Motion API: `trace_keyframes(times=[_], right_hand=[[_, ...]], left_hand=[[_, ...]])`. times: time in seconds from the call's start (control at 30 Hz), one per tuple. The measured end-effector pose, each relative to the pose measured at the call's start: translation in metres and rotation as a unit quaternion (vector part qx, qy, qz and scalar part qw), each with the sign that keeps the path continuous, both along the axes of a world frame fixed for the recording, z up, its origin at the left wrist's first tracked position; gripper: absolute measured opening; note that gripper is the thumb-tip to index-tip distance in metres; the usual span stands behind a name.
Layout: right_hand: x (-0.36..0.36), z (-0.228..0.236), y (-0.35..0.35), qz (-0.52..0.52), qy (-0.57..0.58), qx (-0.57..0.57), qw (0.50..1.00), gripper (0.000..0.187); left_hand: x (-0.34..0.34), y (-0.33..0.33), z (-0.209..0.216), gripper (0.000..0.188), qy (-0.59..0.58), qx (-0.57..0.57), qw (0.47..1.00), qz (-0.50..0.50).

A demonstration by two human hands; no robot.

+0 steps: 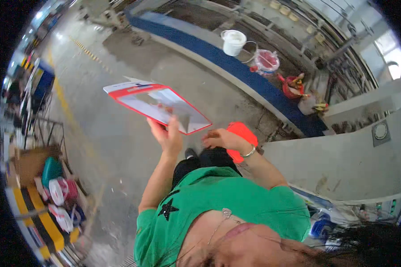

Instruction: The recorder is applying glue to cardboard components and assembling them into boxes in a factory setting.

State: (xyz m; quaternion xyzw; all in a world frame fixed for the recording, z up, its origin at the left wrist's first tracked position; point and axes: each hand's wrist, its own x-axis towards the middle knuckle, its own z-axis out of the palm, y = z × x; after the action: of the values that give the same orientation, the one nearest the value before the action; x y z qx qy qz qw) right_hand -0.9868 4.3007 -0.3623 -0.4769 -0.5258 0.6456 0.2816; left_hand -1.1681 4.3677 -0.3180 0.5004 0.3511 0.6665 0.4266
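Left grip (166,137) grasps red-edged folder (162,99) by near edge, thumb on top, I judge to steady it; folder extends ahead of grip. On my feed, right grip (225,139) looks released, just beside folder's corner.

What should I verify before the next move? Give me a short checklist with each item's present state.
1. Left hand has hold of the red-edged folder: ok, thumb on the face toward the camera, at its lower edge.
2. Folder held level: not ok, it looks tilted.
3. Folder contents identifiable: cannot tell, glare and blur hide the details.
4. Right hand free: ok, it appears empty, with its fingers loosely curled.
5. Right hand apart from the orange-red item: cannot tell, they overlap in this view.
6. White bucket upright on the blue ledge: ok.
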Motion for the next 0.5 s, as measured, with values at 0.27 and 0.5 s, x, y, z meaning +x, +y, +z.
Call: trace_keyframes(times=[0.27, 0.5], right_hand=[[0.124, -0.115, 0.047, -0.419, -0.068, -0.186, 0.886, 0.036], [0.300, -0.174, 0.094, -0.611, -0.380, -0.120, 0.684, 0.050]], left_hand=[[0.019, 0.136, -0.036, 0.034, 0.028, -0.263, 0.962, -0.074], [0.117, 0.242, -0.045, 0.046, 0.119, -0.328, 0.936, -0.049]])
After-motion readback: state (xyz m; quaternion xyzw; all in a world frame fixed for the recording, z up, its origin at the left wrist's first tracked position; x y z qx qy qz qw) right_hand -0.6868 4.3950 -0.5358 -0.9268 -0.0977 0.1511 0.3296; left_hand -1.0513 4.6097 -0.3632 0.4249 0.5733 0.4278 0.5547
